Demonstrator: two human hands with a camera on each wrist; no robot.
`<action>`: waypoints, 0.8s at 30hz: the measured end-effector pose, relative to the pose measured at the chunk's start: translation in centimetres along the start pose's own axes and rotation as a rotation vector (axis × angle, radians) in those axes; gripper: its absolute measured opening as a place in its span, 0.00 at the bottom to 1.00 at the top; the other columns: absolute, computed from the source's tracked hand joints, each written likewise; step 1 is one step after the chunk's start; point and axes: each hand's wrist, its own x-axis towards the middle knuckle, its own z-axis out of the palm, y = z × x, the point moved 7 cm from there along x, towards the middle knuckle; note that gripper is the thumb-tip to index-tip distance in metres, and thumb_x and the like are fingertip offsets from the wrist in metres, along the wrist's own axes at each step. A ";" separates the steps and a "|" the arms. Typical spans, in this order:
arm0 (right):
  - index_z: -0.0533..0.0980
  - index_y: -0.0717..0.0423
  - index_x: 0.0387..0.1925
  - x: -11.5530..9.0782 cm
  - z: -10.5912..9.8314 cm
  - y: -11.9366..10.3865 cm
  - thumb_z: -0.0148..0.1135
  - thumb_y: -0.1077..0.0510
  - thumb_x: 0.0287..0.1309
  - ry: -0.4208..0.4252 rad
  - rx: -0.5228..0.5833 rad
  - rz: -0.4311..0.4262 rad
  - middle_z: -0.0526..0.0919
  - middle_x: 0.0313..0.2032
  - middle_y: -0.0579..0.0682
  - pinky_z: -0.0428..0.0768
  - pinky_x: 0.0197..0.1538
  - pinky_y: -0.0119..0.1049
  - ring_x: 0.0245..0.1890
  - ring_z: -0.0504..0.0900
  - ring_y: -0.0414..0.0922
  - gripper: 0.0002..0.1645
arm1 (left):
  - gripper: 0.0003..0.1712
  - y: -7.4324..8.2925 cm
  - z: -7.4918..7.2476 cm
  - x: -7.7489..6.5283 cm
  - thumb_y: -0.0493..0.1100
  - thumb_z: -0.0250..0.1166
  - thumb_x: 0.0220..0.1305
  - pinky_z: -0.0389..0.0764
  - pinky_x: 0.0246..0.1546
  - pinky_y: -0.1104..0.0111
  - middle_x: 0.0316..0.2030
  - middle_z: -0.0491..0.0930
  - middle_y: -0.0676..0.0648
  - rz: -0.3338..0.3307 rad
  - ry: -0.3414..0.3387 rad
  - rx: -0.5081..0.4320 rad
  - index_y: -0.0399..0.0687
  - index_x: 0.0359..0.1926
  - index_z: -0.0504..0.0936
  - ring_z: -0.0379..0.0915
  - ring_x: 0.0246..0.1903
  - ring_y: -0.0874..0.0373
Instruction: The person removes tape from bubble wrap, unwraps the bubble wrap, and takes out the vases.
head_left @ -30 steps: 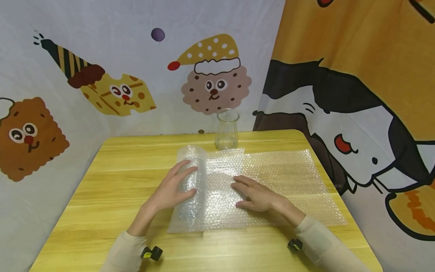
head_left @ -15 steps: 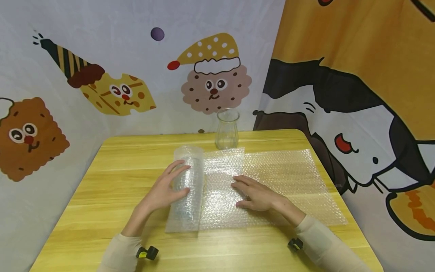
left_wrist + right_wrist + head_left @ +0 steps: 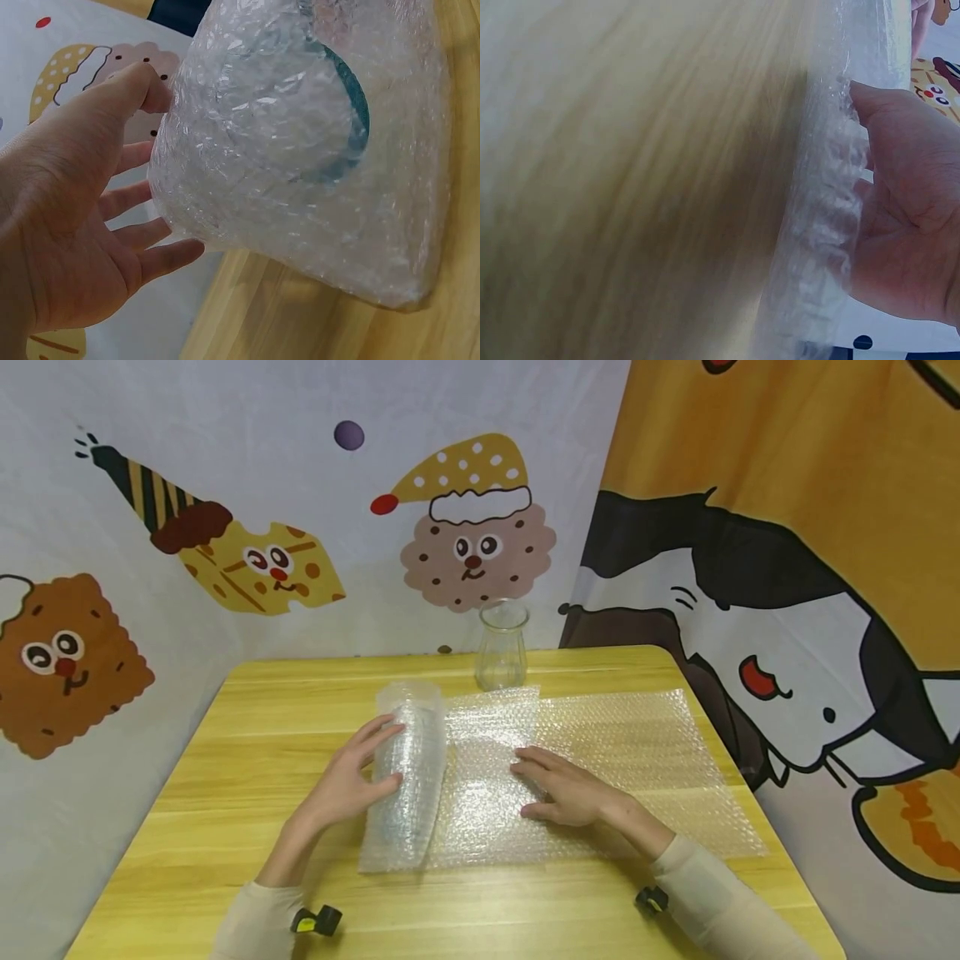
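A sheet of clear bubble wrap (image 3: 637,735) lies across the table, its left end rolled into a loose bundle (image 3: 416,768). Through the bundle's end in the left wrist view shows a round teal rim (image 3: 361,124); the thing inside is otherwise hidden by the wrap. My left hand (image 3: 345,783) touches the bundle's left side with fingers spread and slightly bent. On the flat part of the sheet, right of the bundle, rests my right hand (image 3: 566,789), fingers extended. In the right wrist view, that hand (image 3: 911,202) lies against the bubbly surface.
A clear glass vase (image 3: 501,652) stands upright near the back edge of the wooden table (image 3: 247,760), just behind the wrap. Printed cloth (image 3: 300,443) hangs behind and to the right of the table.
My left hand and the bundle have moved left, and the bundle now stands more apart from the right hand. The right hand and the vase have stayed in place.
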 end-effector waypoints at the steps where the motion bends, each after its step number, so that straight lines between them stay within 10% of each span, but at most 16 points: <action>1: 0.68 0.55 0.85 0.0 0.0 0.0 0.70 0.37 0.77 -0.001 0.002 0.001 0.61 0.88 0.63 0.64 0.89 0.68 0.89 0.61 0.65 0.48 | 0.47 -0.1 -0.1 -0.1 0.41 0.77 0.68 0.75 0.73 0.25 0.90 0.58 0.40 -0.006 -0.001 -0.011 0.49 0.85 0.70 0.63 0.83 0.24; 16: 0.68 0.56 0.85 -0.1 0.0 -0.1 0.70 0.38 0.78 -0.001 0.020 0.004 0.62 0.88 0.63 0.65 0.89 0.68 0.88 0.61 0.66 0.47 | 0.46 -1.2 -0.9 -1.3 0.40 0.75 0.71 0.77 0.74 0.28 0.90 0.55 0.37 -0.035 -0.011 -0.087 0.49 0.86 0.68 0.57 0.84 0.21; 24: 0.67 0.55 0.85 0.0 0.1 0.0 0.70 0.38 0.78 -0.005 0.017 0.006 0.61 0.88 0.63 0.65 0.89 0.68 0.89 0.61 0.66 0.47 | 0.46 -0.4 -1.1 -1.0 0.41 0.76 0.68 0.79 0.70 0.24 0.88 0.60 0.36 0.021 0.021 0.034 0.47 0.84 0.71 0.66 0.81 0.23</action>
